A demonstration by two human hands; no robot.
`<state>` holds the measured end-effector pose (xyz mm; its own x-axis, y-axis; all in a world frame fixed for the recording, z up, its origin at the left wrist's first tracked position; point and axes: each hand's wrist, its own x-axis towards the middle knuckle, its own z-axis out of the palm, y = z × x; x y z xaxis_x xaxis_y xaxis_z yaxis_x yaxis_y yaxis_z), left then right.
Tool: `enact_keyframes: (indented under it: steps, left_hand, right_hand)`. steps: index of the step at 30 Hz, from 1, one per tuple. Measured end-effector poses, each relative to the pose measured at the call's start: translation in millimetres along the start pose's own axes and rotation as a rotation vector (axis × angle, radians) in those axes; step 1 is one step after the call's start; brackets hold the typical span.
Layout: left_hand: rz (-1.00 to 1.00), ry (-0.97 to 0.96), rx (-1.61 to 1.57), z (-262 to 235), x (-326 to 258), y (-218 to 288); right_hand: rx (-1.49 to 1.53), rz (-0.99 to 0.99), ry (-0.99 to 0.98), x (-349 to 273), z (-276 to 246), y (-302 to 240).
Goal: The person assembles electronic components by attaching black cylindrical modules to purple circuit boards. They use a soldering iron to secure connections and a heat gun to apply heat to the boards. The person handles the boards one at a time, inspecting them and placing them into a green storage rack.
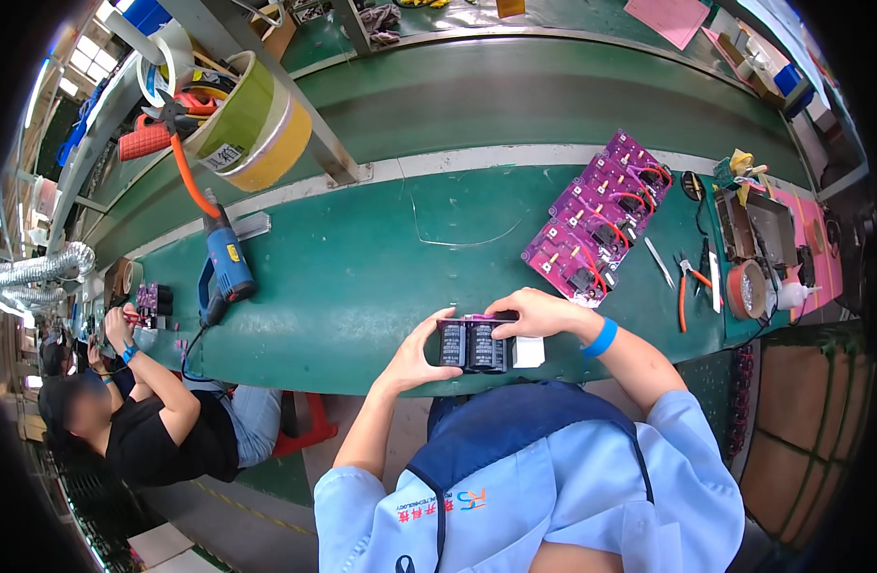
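Holding a pair of black cylindrical capacitors (474, 344) between both hands, I keep them at the near edge of the green surface (362, 277), just above my blue apron. My left hand (414, 355) curls around their left side, thumb and fingers closed on the casing; my right hand (538, 313) covers the top and right side, fingers folded down on them. A small white block (528, 352) sits touching the capacitors on the right. They look glossy, with pale printed bands down their sides and a purple strip on top. A white label (222, 155) sticks to a big roll of yellow-green tape (252, 124) hanging at upper left. Purple circuit boards (601, 220) lie stacked in a slanted row to the right, with red-handled cutters (688, 282) and a blue heat gun (226, 267) well apart.
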<state>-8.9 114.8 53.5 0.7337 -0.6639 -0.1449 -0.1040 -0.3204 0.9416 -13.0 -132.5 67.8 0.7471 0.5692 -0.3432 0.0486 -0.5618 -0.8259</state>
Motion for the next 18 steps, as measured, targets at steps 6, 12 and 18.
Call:
enact_keyframes:
  steps: [6,12,18]
  left_hand:
    - [-0.015,0.004,-0.404,-3.7,2.7,1.8]
    - [-0.011,-0.005,-0.499,0.4,3.4,-0.7]
    - [-0.427,-0.033,-0.672,0.3,9.9,2.1]
  right_hand:
    - [0.367,-0.058,-0.02,-6.7,-1.6,1.4]
    - [0.623,-0.034,-0.111,-4.4,6.5,15.5]
    - [1.303,0.23,-0.196,-16.0,33.9,33.7]
